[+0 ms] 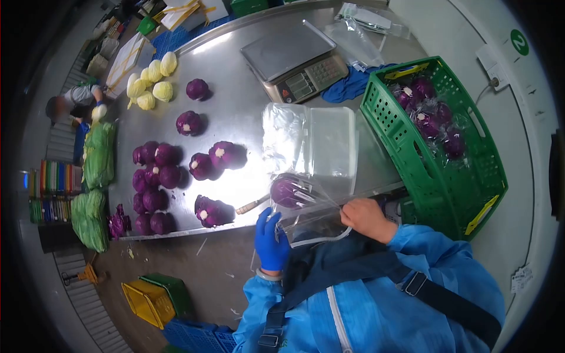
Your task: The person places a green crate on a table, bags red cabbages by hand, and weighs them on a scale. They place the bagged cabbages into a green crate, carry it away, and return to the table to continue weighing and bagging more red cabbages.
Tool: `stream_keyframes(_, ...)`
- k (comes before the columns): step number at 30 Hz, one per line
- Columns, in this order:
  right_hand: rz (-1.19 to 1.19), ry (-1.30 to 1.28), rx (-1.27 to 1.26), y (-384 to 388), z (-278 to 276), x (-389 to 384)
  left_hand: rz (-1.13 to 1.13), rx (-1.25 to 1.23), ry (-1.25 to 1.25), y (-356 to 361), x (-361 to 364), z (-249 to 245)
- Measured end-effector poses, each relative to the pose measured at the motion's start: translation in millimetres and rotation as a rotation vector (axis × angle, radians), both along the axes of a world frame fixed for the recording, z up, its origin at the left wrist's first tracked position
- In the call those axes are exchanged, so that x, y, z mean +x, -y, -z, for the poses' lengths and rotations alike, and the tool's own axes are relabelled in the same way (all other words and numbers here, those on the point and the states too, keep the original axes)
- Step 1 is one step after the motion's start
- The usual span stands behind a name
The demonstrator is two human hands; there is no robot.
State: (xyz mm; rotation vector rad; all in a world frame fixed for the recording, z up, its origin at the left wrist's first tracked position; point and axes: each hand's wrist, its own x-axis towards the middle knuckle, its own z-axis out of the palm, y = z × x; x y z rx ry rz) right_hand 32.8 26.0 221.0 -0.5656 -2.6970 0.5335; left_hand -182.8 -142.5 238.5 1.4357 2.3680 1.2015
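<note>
A red cabbage [289, 191] sits inside a clear plastic bag [322, 203] at the front edge of the steel table. My right hand [369, 219], bare, is closed on the bag's edge and pulls it taut to the right. My left hand [272, 241], in a blue glove, has its bent fingers at the bag's left side and appears to pinch the film; its fingertips partly hide the contact. Just left of the bagged cabbage lies a knife [253, 205] with a wooden handle. A stack of clear bags [331, 141] lies flat beyond the cabbage.
Several loose red cabbages [158, 176] stand on the steel table [235, 88], with pale cabbages [154, 73] farther off. A scale [300, 65] is at the back. To the right, a green crate [435, 170] contains wrapped red cabbages. Another person [79, 97] works at far left.
</note>
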Motion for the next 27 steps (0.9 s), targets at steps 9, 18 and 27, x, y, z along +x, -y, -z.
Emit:
stream_keyframes(9, -0.198, 0.266, 0.105, 18.6, -18.4, 17.6, -0.312, -0.462, 0.621, 71.0, 78.8, 14.9)
stream_keyframes(18, -0.697, 0.091, -0.33, 80.4, 6.6, -43.5, -0.412, -0.1, 1.339, 63.2, 75.8, 16.7)
stream_keyframes(27, -0.523, 0.563, -0.133, 2.0, 81.0, 122.3, -0.011, -0.657, 0.076, 90.2, 69.1, 31.2)
